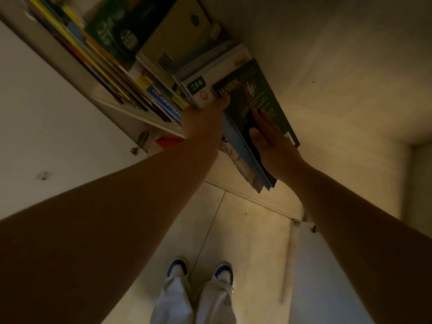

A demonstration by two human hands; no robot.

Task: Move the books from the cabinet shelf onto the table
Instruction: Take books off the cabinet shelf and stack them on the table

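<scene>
Nearest the camera, at the bottom of the view, are two white shoes with blue tops (201, 271) under pale trouser legs (194, 302), standing on a light tiled floor (252, 242). Both bare forearms stretch away from there toward a cabinet shelf (77, 73) packed with books.

The right hand (272, 141) lies flat against the cover of a dark book (257, 99) with gold lettering, fingers straight and pointing along the cover, palm pressed to it; this grip is spread open and presses rather than clasps. The left hand (205, 122) reaches to the other side of the same bundle of books (245, 155), its thumb resting at the dark book's top corner beside a white book with a green label (203, 90). Its other fingers go behind the bundle and are hidden, so whether that grip is curled round the books cannot be told. The bundle sits between the two hands, tilted, its lower end sticking out past the shelf edge over the floor.

Further along the shelf stand more books: thin yellow, orange and blue spines (117, 73), a dark green cover (124, 26) and a pale cream one (177, 40). A white cabinet door (46, 127) with a metal hinge (140, 141) stands to the left.
</scene>
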